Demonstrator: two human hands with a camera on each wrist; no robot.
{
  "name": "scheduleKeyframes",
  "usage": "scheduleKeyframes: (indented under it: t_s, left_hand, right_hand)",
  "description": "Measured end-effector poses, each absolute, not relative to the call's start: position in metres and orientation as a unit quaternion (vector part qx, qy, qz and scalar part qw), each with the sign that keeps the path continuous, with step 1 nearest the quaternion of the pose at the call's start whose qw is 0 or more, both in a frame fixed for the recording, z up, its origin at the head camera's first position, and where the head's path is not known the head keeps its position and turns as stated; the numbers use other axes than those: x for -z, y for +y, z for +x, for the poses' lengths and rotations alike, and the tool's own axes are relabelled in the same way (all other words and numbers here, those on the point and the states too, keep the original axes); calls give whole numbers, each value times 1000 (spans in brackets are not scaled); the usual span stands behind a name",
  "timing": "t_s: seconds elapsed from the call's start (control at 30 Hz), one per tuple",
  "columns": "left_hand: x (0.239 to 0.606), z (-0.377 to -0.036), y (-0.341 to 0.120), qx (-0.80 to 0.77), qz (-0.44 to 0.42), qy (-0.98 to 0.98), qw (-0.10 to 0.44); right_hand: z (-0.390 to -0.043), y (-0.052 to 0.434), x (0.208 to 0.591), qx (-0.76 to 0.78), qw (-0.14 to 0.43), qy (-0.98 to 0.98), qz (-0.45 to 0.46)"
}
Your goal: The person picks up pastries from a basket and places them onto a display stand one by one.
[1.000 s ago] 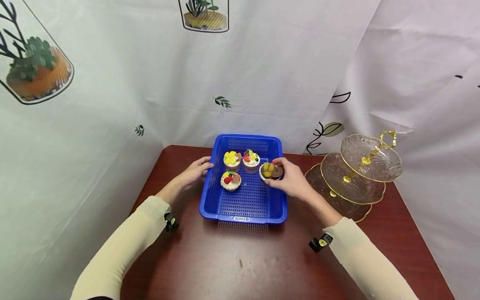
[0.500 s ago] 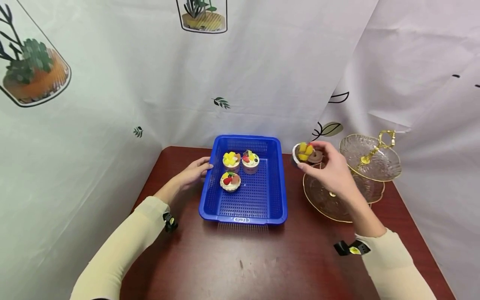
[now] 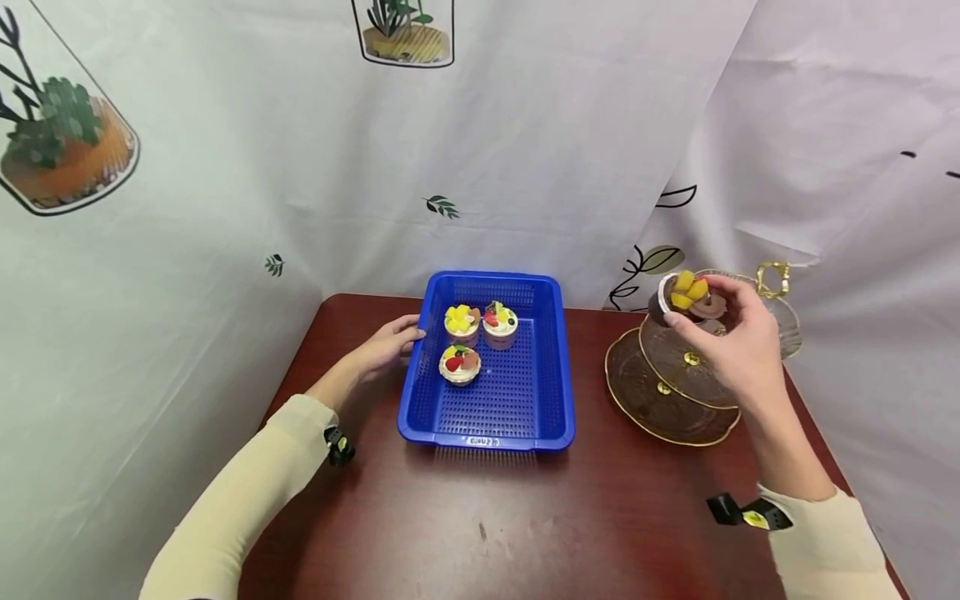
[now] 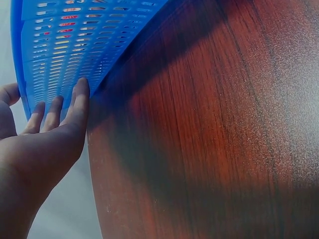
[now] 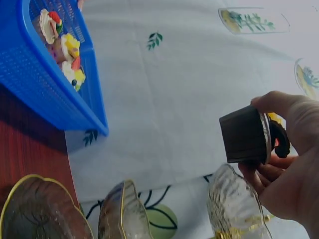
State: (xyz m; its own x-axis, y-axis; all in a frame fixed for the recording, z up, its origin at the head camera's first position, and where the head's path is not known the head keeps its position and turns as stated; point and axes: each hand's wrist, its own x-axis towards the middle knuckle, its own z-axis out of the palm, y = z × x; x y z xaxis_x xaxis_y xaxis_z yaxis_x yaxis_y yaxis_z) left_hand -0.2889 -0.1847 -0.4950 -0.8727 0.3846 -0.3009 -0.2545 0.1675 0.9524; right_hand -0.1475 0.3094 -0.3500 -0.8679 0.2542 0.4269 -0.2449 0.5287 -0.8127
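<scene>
My right hand (image 3: 746, 346) grips a chocolate cupcake (image 3: 682, 297) with yellow fruit pieces on top. It holds the cupcake tilted in the air, overlapping the upper tiers of a glass tiered stand (image 3: 637, 400) in the head view. The dark cup wall (image 5: 243, 135) faces the right wrist camera, thumb and fingers on either side of it. On the left, my left hand (image 3: 384, 348) holds the side of a blue plastic basket (image 3: 487, 442), thumb at the rim and fingers (image 4: 79, 107) against the outer wall. Three fruit-topped cupcakes (image 3: 460, 367) stand in the basket's left and back part.
The stand has three gold-rimmed tiers and a gold handle (image 3: 772, 279) on top, at the table's right side. A brown wooden table (image 3: 480, 517) bears basket and stand. Pale printed cloth (image 3: 525, 167) hangs behind the table and along both sides.
My right hand has lifted the chocolate cupcake out of the basket and carried it rightward over the stand. My left hand and the basket have stayed in place.
</scene>
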Motion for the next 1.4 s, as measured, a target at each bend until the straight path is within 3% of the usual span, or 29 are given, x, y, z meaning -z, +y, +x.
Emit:
scheduleKeyframes:
  t_s: [0.3, 1.0, 1.4]
  left_hand:
    - [500, -291, -186, -653, 55, 714, 247]
    - [500, -291, -186, -649, 45, 719, 244]
    - [499, -290, -185, -649, 50, 719, 243]
  right_hand:
    - [-140, 324, 350, -558, 291, -775, -60]
    - [-138, 325, 361, -438, 333, -822, -148]
    - [-138, 328, 364, -361, 319, -863, -154]
